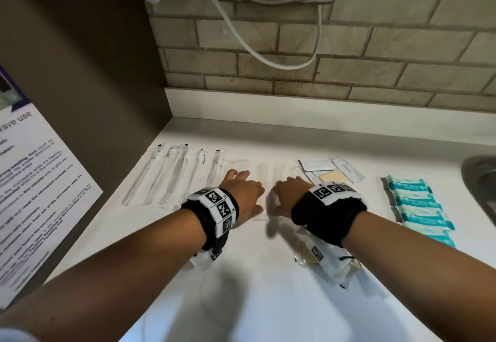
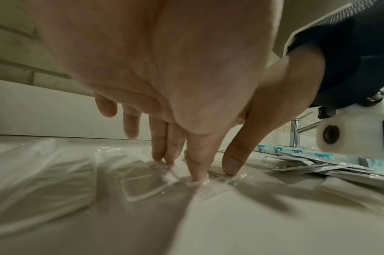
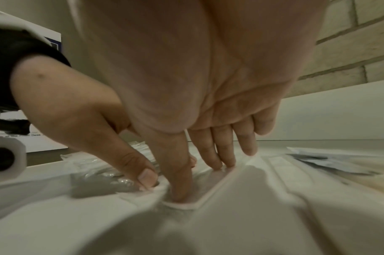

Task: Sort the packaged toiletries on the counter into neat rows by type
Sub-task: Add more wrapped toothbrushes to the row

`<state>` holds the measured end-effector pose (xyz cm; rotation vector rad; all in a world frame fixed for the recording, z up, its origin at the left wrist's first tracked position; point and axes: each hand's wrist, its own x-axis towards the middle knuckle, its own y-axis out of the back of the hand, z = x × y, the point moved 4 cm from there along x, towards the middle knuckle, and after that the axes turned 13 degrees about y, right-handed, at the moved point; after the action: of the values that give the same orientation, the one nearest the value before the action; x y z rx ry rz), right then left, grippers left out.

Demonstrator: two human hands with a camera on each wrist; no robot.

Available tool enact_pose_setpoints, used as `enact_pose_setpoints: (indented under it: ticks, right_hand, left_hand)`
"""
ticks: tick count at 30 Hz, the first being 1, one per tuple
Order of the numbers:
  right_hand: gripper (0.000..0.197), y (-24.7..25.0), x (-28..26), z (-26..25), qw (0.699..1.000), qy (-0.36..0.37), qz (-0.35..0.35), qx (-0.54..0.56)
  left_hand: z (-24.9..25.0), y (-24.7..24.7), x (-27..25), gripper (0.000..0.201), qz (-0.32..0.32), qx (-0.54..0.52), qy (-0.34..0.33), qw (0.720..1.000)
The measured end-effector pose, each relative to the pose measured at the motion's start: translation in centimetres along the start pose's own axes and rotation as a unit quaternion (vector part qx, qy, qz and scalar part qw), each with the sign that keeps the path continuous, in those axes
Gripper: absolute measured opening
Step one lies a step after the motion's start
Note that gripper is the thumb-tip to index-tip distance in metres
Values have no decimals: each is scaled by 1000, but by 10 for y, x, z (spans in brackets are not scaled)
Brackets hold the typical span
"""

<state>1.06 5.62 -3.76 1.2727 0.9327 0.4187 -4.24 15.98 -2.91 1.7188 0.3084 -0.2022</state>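
Note:
On the white counter (image 1: 268,301) my left hand (image 1: 243,191) and right hand (image 1: 288,194) lie side by side, fingers straight, pressing on clear-wrapped flat white strips (image 1: 263,172). In the left wrist view my left hand (image 2: 182,165) has its fingertips (image 2: 164,155) and thumb down on one wrapped strip (image 2: 143,188). In the right wrist view my right hand (image 3: 199,179) presses another strip (image 3: 210,188). A row of wrapped toothbrushes (image 1: 171,178) lies to the left. White and yellow sachets (image 1: 335,172) and a row of teal packets (image 1: 418,207) lie to the right.
Loose wrapped packets (image 1: 322,261) lie under my right wrist. A steel sink (image 1: 483,180) with a tap (image 2: 295,134) is at the far right. A printed notice (image 1: 35,194) hangs on the brown side wall, and a white cable (image 1: 268,54) hangs before the brick backsplash.

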Motion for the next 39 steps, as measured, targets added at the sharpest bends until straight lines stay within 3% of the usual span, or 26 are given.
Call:
enact_pose_setpoints:
  ticks: [11, 22, 29, 36, 39]
  right_hand:
    - [38, 5, -7, -10, 998, 45, 6, 33]
    - [33, 9, -15, -17, 998, 45, 12, 39]
    - [43, 14, -18, 1, 999, 10, 35, 28]
    - [31, 19, -27, 38, 997, -41, -44, 38]
    - [47, 17, -27, 41, 997, -40, -49, 47]
  left_hand:
    - [-6, -5, -1, 56, -16, -2, 34, 999]
    - [-5, -5, 1, 55, -14, -14, 34, 999]
    - [-1, 3, 1, 48, 6, -16, 23, 1000]
    - [19, 7, 7, 49, 2, -29, -11, 1000]
    - [21, 4, 11, 50, -10, -24, -8, 1000]
